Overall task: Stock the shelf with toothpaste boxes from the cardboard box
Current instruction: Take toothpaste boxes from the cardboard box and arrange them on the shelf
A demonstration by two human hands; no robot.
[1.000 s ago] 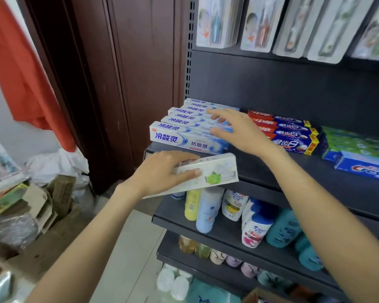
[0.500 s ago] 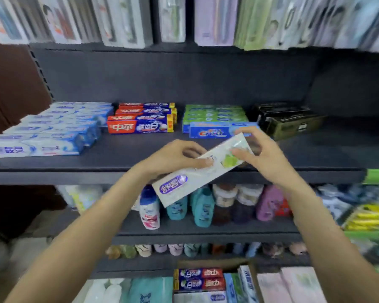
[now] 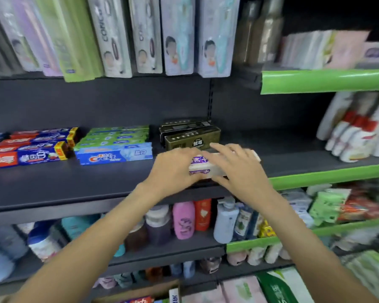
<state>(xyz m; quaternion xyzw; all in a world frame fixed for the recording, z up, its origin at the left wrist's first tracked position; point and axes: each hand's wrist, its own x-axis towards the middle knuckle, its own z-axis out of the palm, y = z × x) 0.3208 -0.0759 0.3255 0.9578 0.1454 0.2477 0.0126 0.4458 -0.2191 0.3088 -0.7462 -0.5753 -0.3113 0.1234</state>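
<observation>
Both hands set one toothpaste box [image 3: 202, 168] on the dark shelf [image 3: 74, 182], just in front of the black-and-gold boxes [image 3: 192, 139]. Left hand [image 3: 175, 169] curls round its left end; right hand [image 3: 239, 169] lies over the rest, fingers [image 3: 222, 149] spread. Placement appears nearly complete; the next move calls for releasing and squaring it against the row behind.

- Both hands are covering most of the white box [image 3: 202, 167], so only a purple logo is showing (its lettering is blurring out).
- The cardboard box [image 3: 140, 290] is getting cut off by the bottom edge.
- The packs at far right [image 3: 357, 206] are smearing beyond reading.
</observation>
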